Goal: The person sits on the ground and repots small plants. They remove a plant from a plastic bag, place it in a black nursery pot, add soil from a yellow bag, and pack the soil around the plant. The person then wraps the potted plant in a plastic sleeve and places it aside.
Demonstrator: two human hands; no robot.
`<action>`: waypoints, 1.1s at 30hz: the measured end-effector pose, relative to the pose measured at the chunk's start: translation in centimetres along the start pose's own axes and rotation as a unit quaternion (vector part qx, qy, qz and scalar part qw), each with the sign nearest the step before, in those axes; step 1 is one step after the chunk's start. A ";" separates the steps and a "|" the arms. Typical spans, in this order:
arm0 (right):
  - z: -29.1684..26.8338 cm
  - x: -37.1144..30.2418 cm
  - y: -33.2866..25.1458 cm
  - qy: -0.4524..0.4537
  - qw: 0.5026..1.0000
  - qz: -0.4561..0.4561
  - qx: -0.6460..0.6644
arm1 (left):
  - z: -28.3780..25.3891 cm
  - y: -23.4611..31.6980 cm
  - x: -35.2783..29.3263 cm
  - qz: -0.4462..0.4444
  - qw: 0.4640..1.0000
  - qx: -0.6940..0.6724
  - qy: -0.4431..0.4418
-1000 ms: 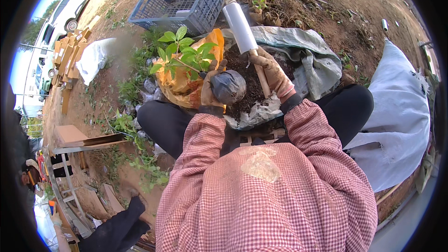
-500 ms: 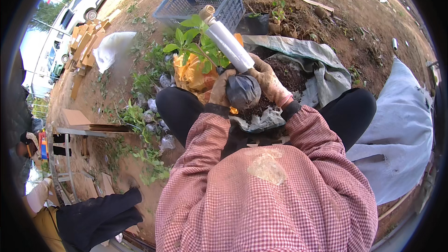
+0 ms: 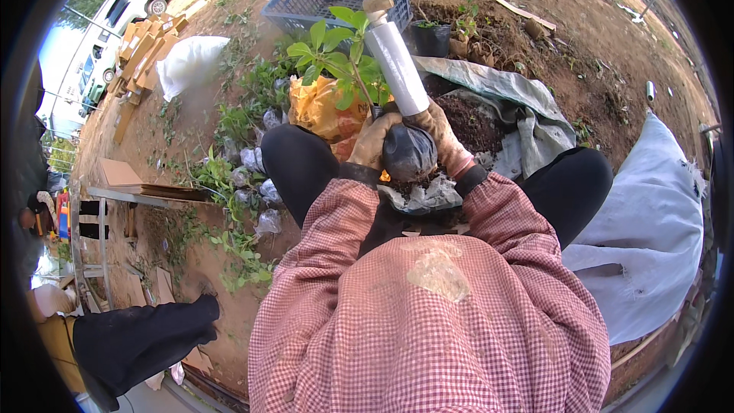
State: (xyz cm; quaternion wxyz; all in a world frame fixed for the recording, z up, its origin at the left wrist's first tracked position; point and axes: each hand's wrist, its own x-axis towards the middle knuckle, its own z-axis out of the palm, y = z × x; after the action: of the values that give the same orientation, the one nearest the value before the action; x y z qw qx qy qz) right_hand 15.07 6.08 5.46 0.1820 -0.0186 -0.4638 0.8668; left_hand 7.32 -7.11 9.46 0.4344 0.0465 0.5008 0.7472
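Observation:
My gloved left hand (image 3: 376,142) grips a leafy seedling (image 3: 336,57) by its root ball (image 3: 410,153), which is wrapped in dark plastic. The seedling's stem leans away to the far left. Against the far side of the ball, my gloved right hand (image 3: 443,136) is closed around the lower end of a roll of white plastic film (image 3: 398,69) on a brown core. The roll points away from me, leaning slightly left. Some of my fingers are hidden behind the ball and roll.
Beyond my hands lie an orange bag (image 3: 325,111) and a sheet with dark soil (image 3: 470,122). A blue crate (image 3: 294,8) stands farther off. Bagged seedlings (image 3: 252,159) line the left; a large white sack (image 3: 650,237) lies right. Another person's dark-clothed leg (image 3: 145,336) is at lower left.
The film roll has swung to a more upright angle against the root ball. Both hands keep their grip, and the view has shifted slightly.

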 end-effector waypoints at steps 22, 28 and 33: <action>-1.2 -1.4 -3.3 0.116 0.981 -0.064 -0.140 | 2.0 -0.6 -1.3 0.010 0.988 -0.010 0.151; -2.8 -1.3 -3.8 0.159 0.945 0.026 -0.284 | 2.0 0.8 0.5 0.124 0.985 -0.076 0.096; -4.0 -0.4 -6.6 0.057 0.805 0.052 -0.588 | 2.5 4.4 3.4 0.171 0.982 -0.040 0.069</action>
State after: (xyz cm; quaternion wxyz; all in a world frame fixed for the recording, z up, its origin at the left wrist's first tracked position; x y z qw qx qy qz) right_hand 18.18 12.48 8.49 0.1168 -0.1952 -0.8718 0.4339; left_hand 3.82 -3.48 12.98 0.2662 0.0626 0.4835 0.8315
